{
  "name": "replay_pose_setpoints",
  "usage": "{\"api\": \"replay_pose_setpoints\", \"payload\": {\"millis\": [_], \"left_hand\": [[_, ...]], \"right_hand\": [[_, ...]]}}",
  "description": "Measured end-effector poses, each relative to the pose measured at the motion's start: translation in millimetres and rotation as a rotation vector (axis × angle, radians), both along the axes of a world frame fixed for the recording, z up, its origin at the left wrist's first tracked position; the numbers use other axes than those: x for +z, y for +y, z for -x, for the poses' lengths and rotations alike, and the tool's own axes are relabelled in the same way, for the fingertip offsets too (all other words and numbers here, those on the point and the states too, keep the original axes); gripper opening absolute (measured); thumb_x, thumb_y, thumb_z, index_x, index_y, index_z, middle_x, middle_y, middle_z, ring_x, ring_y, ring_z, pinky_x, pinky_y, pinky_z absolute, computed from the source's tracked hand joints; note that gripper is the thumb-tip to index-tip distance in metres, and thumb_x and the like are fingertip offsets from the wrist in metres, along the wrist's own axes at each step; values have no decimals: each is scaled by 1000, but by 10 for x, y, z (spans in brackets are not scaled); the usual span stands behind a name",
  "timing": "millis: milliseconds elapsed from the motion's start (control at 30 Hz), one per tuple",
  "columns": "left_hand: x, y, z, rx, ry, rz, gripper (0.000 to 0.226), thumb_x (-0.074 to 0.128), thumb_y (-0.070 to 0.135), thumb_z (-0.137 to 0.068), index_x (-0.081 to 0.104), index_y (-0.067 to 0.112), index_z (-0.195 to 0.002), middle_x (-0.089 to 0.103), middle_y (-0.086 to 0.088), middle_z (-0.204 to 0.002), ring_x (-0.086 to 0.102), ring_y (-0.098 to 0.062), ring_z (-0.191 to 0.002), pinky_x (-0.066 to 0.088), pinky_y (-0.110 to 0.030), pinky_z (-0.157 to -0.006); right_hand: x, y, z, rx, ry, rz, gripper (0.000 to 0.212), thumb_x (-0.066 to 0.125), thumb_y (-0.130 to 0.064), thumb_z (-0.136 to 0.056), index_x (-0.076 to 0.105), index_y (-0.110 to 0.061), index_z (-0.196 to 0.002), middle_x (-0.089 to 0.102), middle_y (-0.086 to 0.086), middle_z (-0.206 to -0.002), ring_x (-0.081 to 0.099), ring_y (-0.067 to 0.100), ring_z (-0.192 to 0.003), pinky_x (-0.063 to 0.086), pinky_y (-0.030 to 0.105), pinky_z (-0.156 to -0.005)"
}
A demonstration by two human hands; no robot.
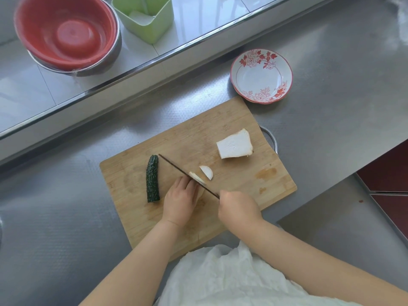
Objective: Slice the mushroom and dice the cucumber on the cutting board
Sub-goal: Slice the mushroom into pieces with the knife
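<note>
A wooden cutting board (231,120) lies on the steel counter. My left hand (180,199) holds down a piece of white mushroom (197,178), mostly hidden under the fingers. In my right hand (238,208) is the handle of a knife (176,168); its blade runs edge-on beside the left fingertips. One cut mushroom slice (207,172) lies just right of the blade. A larger mushroom chunk (235,145) sits farther back on the right. A dark green cucumber (152,180) lies on the board's left part.
A red-flowered white dish (261,76) stands beyond the board's far right corner. On the raised ledge at the back are a red basin (64,32) nested in a steel bowl and a green container (143,17). White cloth (231,279) covers my lap.
</note>
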State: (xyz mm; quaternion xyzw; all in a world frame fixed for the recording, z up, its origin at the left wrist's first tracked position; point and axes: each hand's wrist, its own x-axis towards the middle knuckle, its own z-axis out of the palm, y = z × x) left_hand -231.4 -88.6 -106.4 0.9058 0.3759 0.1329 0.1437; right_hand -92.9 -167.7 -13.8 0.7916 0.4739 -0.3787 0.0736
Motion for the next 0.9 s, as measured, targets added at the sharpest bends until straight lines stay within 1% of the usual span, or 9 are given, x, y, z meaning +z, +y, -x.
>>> {"api": "replay_pose_setpoints", "payload": {"millis": [100, 400, 533, 633, 767, 900], "left_hand": [[47, 7, -9, -19, -4, -13, 33, 43, 23, -88, 68, 3, -84, 64, -10, -82, 61, -30, -73, 50, -33, -51], [3, 15, 3, -17, 22, 2, 35, 41, 26, -91, 67, 3, -84, 64, -9, -85, 59, -29, -74, 49, -35, -52], [-48, 25, 18, -21, 30, 3, 34, 42, 26, -92, 67, 3, -88, 64, -9, -89, 58, -29, -76, 48, -35, -53], [-69, 22, 17, -19, 5, -18, 31, 43, 25, -93, 66, 4, -86, 64, -8, -90, 53, -26, -76, 45, -33, -54], [-90, 26, 17, -13, -35, -32, 29, 45, 23, -93, 64, 5, -82, 63, -8, -87, 50, -24, -75, 43, -34, -54], [-133, 30, 31, -16, -65, -36, 27, 48, 22, -93, 63, 4, -79, 62, -9, -85, 51, -25, -72, 44, -35, -53]], "right_hand": [[21, -18, 35, 8, 0, 2, 26, 42, -6, -91, 55, -15, -112, 66, 10, -100, 64, 30, -89, 37, 29, -59], [31, 57, 62, -35, 7, 78, 24, 42, -3, -91, 56, -12, -108, 65, 9, -100, 63, 29, -89, 40, 29, -60], [16, 135, 62, -25, 3, 128, 24, 42, -4, -92, 56, -11, -110, 63, 9, -104, 62, 28, -93, 43, 30, -63], [-4, 187, 62, -28, 10, 157, 25, 42, -3, -92, 56, -10, -112, 63, 10, -108, 61, 28, -97, 44, 29, -66], [-16, 206, 66, -33, 8, 167, 24, 41, -4, -92, 56, -10, -111, 63, 10, -108, 61, 29, -98, 44, 29, -67], [-92, 194, 92, -60, 6, 177, 24, 41, -4, -92, 56, -10, -110, 63, 10, -108, 61, 28, -98, 45, 31, -69]]}}
